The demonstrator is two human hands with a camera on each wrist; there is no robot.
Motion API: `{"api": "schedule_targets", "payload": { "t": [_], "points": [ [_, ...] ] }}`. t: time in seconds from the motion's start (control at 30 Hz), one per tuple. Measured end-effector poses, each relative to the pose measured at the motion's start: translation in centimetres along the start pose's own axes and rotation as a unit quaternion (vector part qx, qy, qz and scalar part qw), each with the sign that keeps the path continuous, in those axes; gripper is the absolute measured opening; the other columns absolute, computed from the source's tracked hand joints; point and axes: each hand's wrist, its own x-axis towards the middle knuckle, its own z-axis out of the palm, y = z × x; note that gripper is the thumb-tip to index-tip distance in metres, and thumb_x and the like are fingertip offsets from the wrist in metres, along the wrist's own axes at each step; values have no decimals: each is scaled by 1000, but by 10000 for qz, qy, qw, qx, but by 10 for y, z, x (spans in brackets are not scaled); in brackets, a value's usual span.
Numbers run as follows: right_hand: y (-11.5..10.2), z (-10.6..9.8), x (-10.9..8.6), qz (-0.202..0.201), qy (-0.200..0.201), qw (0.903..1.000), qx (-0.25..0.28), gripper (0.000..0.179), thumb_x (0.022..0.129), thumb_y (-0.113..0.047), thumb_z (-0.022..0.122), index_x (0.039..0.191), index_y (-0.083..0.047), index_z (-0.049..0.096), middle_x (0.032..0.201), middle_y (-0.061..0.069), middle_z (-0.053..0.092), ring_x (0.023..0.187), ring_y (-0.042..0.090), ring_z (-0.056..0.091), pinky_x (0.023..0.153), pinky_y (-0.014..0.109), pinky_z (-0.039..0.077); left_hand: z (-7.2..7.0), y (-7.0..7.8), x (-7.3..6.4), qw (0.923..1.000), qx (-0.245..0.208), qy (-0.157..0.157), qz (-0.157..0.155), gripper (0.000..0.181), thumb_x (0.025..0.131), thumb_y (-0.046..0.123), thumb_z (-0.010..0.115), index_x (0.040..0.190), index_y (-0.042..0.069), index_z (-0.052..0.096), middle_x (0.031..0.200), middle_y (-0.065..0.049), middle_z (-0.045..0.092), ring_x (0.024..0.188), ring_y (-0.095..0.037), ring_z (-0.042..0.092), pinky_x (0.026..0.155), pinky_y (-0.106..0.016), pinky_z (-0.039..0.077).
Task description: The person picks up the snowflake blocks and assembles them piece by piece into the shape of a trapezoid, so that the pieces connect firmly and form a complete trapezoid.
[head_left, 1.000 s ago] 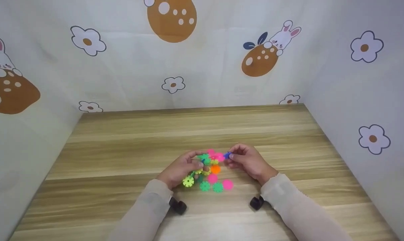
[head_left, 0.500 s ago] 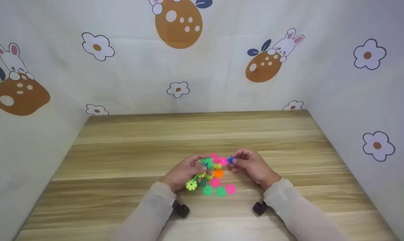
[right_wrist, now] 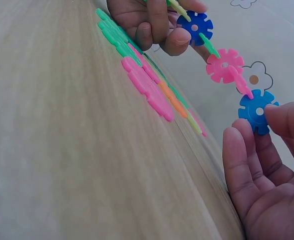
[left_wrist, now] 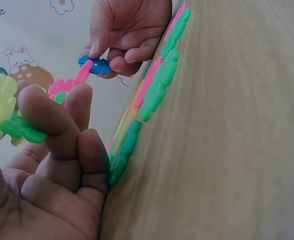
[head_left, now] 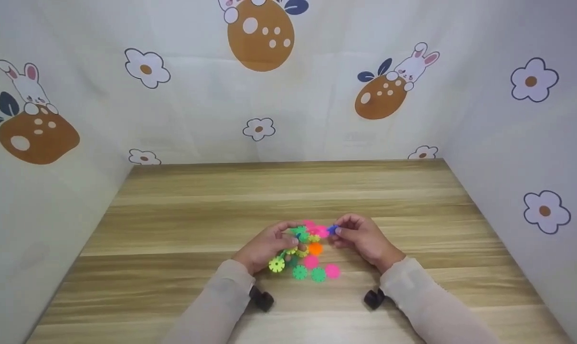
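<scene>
A chain of notched plastic snowflake discs spans the gap between the hands, raised above the table. My left hand [head_left: 265,246] grips its left part near a dark blue disc [right_wrist: 195,27], and a yellow disc [head_left: 276,264] hangs out by the palm side. From there run a green disc [right_wrist: 209,46], a pink disc [right_wrist: 224,65] and a second pink disc seen edge-on [right_wrist: 241,83]. At the far end, my right hand [head_left: 365,239] pinches a blue disc [right_wrist: 256,111] between thumb and fingers. That disc's edge meets the edge-on pink one at the slots.
Loose discs lie flat on the wooden table [head_left: 197,191] below the hands: an orange one [head_left: 315,249], pink ones [head_left: 332,271] and green ones [head_left: 318,274] among them. Patterned cloth [head_left: 312,95] stands behind and at both sides of the table.
The head view has shifted, so the whole scene sits slightly lower and further right. Both hands keep their hold on the chain, with little visible movement between them.
</scene>
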Motion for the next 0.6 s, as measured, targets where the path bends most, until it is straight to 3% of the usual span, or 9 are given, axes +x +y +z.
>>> {"api": "schedule_targets", "payload": {
  "t": [0.33,0.6],
  "points": [
    [1,0,0,21,85,9999,-110,13,98,8,62,103,-2,68,98,6,72,90,19,76,83,32,64,-1,0,1,9998,-1,71,-160,48,104,18,65,151,19,55,111,-10,77,73,-14,59,70,-22,55],
    [1,1,0,24,149,9998,-129,13,96,10,63,101,-1,68,98,6,72,88,17,76,83,31,63,-2,-1,1,9999,-9,-94,-35,52,105,14,62,155,12,49,110,-9,77,71,-10,58,69,-20,53]
  ]
}}
